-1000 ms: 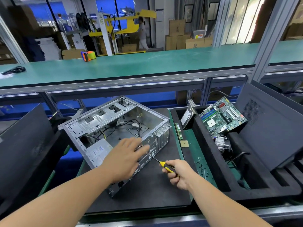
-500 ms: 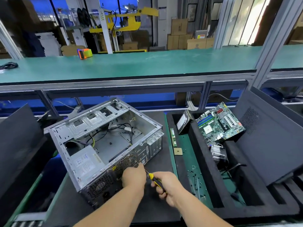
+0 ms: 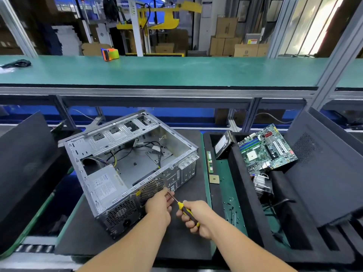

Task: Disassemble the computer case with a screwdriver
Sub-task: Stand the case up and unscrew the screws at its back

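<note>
motherboard [image 3: 268,150] and loose screws [image 3: 232,210] beside computer case [image 3: 127,169]

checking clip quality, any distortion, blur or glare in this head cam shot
Head view: wide-angle bending bows the green shelf edge; bright window glare top right; frame edges soft; the computer case, both hands and the screwdriver read clearly, evenly lit.

Open case [image 3: 137,163] interior (cables [image 3: 155,148] across)
</note>
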